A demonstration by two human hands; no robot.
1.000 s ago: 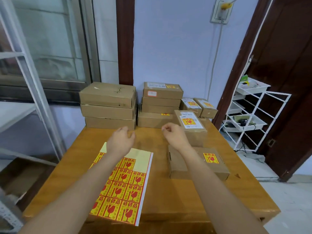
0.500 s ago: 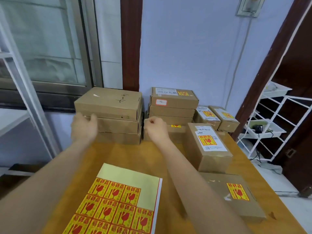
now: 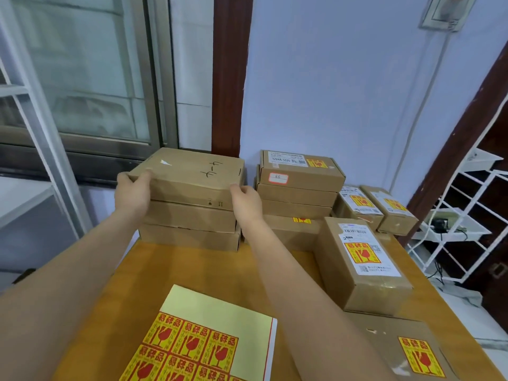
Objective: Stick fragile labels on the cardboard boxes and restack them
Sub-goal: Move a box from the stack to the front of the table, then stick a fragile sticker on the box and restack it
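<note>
From the head view, the left hand holds the near left corner of the top box of the far left stack, thumb on its top edge, while the right hand holds its near right corner, each grip curled round the cardboard. Just right stands a labelled stack, a narrow gap between them. Bare table lies open between the stacks and the label sheet at the near edge; a labelled box stands to the right.
</note>
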